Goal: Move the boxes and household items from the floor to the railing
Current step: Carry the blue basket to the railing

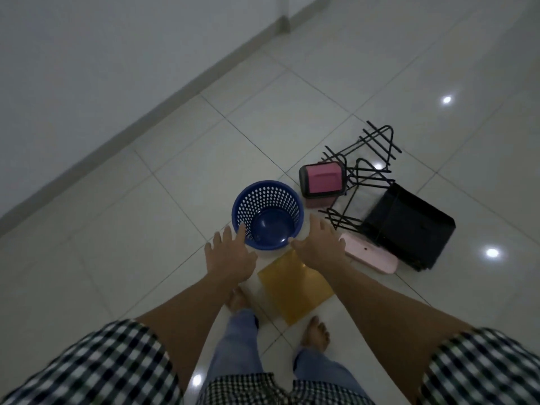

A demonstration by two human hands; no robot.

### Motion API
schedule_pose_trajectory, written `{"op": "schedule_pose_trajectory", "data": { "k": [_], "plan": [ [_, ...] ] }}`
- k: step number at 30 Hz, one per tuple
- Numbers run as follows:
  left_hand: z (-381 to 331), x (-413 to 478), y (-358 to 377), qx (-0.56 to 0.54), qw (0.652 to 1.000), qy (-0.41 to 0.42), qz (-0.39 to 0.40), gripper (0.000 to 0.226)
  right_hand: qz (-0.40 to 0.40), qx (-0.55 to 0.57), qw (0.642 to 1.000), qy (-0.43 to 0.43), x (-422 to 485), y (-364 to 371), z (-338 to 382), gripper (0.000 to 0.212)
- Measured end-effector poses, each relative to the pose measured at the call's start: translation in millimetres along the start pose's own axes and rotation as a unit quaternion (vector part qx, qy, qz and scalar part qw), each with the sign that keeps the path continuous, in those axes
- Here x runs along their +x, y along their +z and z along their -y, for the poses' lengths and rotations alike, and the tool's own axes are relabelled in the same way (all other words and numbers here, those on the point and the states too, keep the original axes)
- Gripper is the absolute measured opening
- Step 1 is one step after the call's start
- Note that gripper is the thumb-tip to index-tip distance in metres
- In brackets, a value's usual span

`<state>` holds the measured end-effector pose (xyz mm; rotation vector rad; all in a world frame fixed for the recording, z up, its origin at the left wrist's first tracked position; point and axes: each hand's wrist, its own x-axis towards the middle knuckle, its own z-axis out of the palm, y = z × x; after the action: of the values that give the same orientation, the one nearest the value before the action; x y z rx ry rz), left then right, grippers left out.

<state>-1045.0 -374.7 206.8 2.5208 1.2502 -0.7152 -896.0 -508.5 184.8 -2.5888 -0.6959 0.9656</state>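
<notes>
Head view: glossy tiled floor (187, 159), wall (87, 54).

Glossy tiled floor (117, 214) beside a pale wall (87, 54)
Grey skirting (117, 142) runs diagonally where they meet; dark grout lines cross the tiles, and round light reflections (446, 99) dot them.

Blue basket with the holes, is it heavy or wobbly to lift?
Probably light: the blue basket is hole-filled plastic and looks empty. Likely stiff: its round rim holds shape. Its base is narrower than its rim, so a push might tip it.
</notes>
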Motion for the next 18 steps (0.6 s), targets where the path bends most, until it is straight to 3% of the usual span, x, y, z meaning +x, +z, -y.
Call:
{"op": "schedule_pose_trajectory", "data": {
  "k": [8, 13, 16, 18],
  "plan": [
    [20, 155, 11, -0.034, 0.997, 0.037, 0.053, 0.08, -0.008, 0.015, 0.998, 0.059, 111, 42, 23, 0.085],
    [54, 274, 83, -0.045, 0.993, 0.028, 0.105, 0.082, 0.021, 0.036, 0.993, 0.109, 216, 122, 3, 0.089],
    [72, 333, 128, -0.043, 0.992, 0.029, 0.111, 0.084, 0.029, 0.088, 0.981, 0.169, 273, 176, -29, 0.103],
    [83, 362, 154, -0.043, 0.993, 0.032, 0.107, 0.086, 0.025, 0.133, 0.969, 0.206, 294, 195, -37, 0.1]
  ]
}}
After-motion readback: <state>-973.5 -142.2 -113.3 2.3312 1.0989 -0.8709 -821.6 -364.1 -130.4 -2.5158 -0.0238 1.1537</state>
